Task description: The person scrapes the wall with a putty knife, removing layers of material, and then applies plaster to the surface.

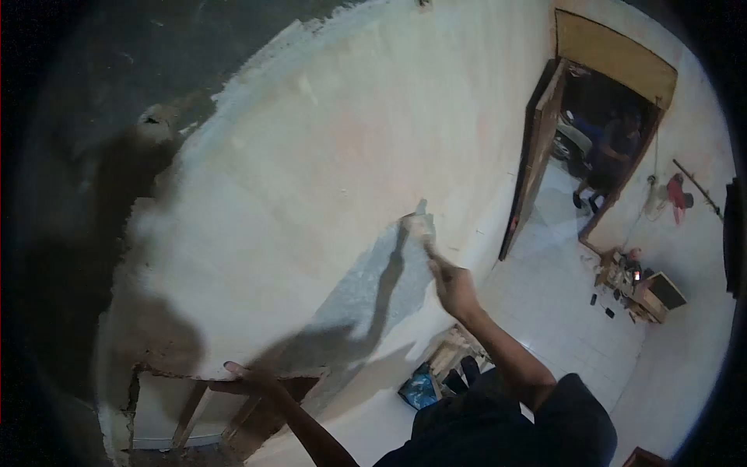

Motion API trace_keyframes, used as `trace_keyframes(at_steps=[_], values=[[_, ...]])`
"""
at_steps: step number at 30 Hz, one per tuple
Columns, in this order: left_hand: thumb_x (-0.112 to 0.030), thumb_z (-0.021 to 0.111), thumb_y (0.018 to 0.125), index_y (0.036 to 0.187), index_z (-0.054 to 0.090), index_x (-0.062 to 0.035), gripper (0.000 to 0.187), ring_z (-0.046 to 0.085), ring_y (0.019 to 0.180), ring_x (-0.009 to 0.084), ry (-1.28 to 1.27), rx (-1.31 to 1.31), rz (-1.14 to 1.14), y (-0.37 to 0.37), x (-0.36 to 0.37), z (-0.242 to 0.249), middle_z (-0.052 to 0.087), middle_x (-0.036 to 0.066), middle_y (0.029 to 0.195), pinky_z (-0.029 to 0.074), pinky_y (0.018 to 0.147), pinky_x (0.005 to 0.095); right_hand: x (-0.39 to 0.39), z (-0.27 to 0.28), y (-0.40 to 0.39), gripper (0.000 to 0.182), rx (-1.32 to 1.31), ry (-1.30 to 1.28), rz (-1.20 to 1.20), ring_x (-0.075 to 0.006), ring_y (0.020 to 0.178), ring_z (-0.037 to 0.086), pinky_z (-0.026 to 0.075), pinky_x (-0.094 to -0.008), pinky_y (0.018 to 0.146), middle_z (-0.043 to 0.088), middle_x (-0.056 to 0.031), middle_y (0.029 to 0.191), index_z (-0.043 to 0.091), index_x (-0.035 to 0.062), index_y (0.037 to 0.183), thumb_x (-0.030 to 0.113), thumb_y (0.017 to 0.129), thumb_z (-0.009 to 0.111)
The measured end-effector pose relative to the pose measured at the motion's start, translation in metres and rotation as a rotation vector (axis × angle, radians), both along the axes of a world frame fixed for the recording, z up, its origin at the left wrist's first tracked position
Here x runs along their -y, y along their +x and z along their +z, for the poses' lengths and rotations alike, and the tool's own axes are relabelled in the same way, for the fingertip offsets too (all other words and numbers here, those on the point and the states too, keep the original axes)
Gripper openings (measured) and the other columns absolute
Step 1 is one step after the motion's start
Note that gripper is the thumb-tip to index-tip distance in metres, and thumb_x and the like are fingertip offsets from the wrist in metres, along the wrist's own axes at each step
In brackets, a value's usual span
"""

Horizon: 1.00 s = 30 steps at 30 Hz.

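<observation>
My right hand (453, 286) is closed around the handle of a scraper (422, 231), its flat end against the pale painted wall (311, 163). Motion blurs the tool a little. Below and left of it spreads a grey patch (362, 292) with uneven edges, crossed by the shadow of my arm. My left hand (247, 380) rests on the top edge of a worn wooden frame (299, 387) around an opening in the wall. Its thumb sticks out, and the frame partly hides its other fingers.
A wooden door (537, 156) stands open at the right, with another person (615, 152) in the doorway. On the tiled floor (529, 311) lie a blue bag (420, 389) and a wooden box (657, 296) beside small items. A red cap-like thing (677, 194) hangs on the far wall.
</observation>
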<state>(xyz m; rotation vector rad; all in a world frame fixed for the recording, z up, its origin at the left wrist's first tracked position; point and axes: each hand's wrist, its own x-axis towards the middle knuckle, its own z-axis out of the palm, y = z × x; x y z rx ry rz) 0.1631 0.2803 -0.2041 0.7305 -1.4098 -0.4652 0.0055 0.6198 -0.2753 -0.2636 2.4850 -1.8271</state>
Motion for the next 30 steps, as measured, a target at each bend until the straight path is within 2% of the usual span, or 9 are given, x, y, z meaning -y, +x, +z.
trace_keyframes(at_steps=[2, 3, 8, 12, 14, 15, 16, 22, 30], values=[[-0.036, 0.043, 0.093, 0.139, 0.014, 0.0061, 0.068, 0.026, 0.13, 0.0376, -0.194, 0.364, 0.176, 0.031, 0.058, -0.047, 0.02, 0.03, 0.14, 0.024, 0.107, 0.045, -0.017, 0.025, 0.018, 0.037, 0.035, -0.198, -0.147, -0.0212, 0.112, 0.052, 0.041, -0.0294, 0.094, 0.053, -0.0209, 0.121, 0.044, -0.0023, 0.128, 0.01, 0.093, 0.047], [-0.036, 0.042, 0.094, 0.139, 0.013, 0.0066, 0.069, 0.025, 0.131, 0.0389, -0.001, 0.109, 0.118, -0.004, -0.033, 0.015, 0.02, 0.03, 0.14, 0.024, 0.107, 0.0456, -0.016, 0.022, 0.023, 0.037, 0.037, -0.194, -0.142, -0.0212, 0.112, 0.052, 0.041, -0.0294, 0.094, 0.053, -0.0209, 0.121, 0.044, -0.0023, 0.128, 0.01, 0.093, 0.047], [-0.036, 0.041, 0.094, 0.138, 0.016, 0.0068, 0.066, 0.028, 0.129, 0.0381, 0.019, 0.158, 0.067, 0.011, 0.004, -0.008, 0.02, 0.029, 0.14, 0.025, 0.106, 0.0464, 0.01, -0.01, 0.019, 0.033, -0.139, 0.113, 0.171, -0.0142, 0.105, 0.055, 0.046, -0.03, 0.084, 0.057, -0.0221, 0.115, 0.051, -0.0003, 0.124, 0.011, 0.092, 0.05], [-0.035, 0.045, 0.094, 0.136, 0.02, 0.0078, 0.065, 0.032, 0.125, 0.0368, -0.024, 0.061, 0.046, -0.001, -0.021, 0.01, 0.024, 0.03, 0.137, 0.028, 0.104, 0.0466, 0.015, 0.012, 0.008, 0.032, 0.028, 0.02, -0.017, -0.0112, 0.09, 0.06, 0.048, -0.03, 0.074, 0.063, -0.0196, 0.105, 0.052, 0.0002, 0.123, 0.012, 0.093, 0.049], [-0.035, 0.047, 0.092, 0.134, 0.024, 0.0073, 0.063, 0.038, 0.119, 0.0376, -0.088, 0.085, 0.113, 0.018, 0.023, -0.015, 0.03, 0.029, 0.132, 0.034, 0.099, 0.0459, 0.013, -0.02, 0.018, 0.039, -0.189, -0.278, -0.3, -0.0209, 0.059, 0.064, 0.047, -0.0374, 0.052, 0.058, -0.0249, 0.068, 0.044, 0.0099, 0.131, 0.017, 0.093, 0.049], [-0.034, 0.049, 0.09, 0.131, 0.029, 0.0068, 0.061, 0.043, 0.114, 0.0385, -0.145, 0.097, 0.156, 0.012, 0.034, -0.033, 0.036, 0.029, 0.127, 0.04, 0.094, 0.0453, 0.01, -0.032, 0.031, 0.038, -0.05, -0.22, -0.22, -0.0079, 0.065, 0.056, 0.047, -0.0332, 0.056, 0.06, -0.027, 0.075, 0.044, 0.0107, 0.132, 0.02, 0.094, 0.047], [-0.034, 0.05, 0.09, 0.131, 0.029, 0.0069, 0.062, 0.043, 0.114, 0.0386, -0.192, 0.118, 0.163, 0.01, 0.038, -0.035, 0.036, 0.029, 0.127, 0.039, 0.095, 0.0454, 0.009, -0.019, 0.045, 0.03, 0.125, -0.281, -0.199, -0.0093, 0.078, 0.057, 0.048, -0.0287, 0.067, 0.066, -0.0181, 0.09, 0.057, -0.0005, 0.116, 0.017, 0.094, 0.048], [-0.034, 0.051, 0.09, 0.132, 0.03, 0.0074, 0.062, 0.041, 0.116, 0.0394, -0.288, 0.109, 0.165, 0.009, 0.005, -0.007, 0.036, 0.03, 0.128, 0.036, 0.096, 0.0457, 0.007, -0.046, 0.096, 0.049, 0.175, -0.024, 0.188, -0.0395, 0.092, 0.059, 0.048, -0.0392, 0.082, 0.063, -0.0232, 0.095, 0.035, 0.0163, 0.137, 0.024, 0.091, 0.051], [-0.033, 0.053, 0.089, 0.132, 0.03, 0.0081, 0.063, 0.039, 0.118, 0.0405, -0.284, 0.088, 0.18, 0.013, 0.02, -0.005, 0.037, 0.03, 0.128, 0.033, 0.099, 0.0462, 0.02, -0.065, 0.087, 0.053, 0.037, -0.092, 0.145, -0.0378, 0.086, 0.062, 0.049, -0.0402, 0.078, 0.063, -0.0218, 0.094, 0.033, 0.0071, 0.136, 0.029, 0.091, 0.05]])
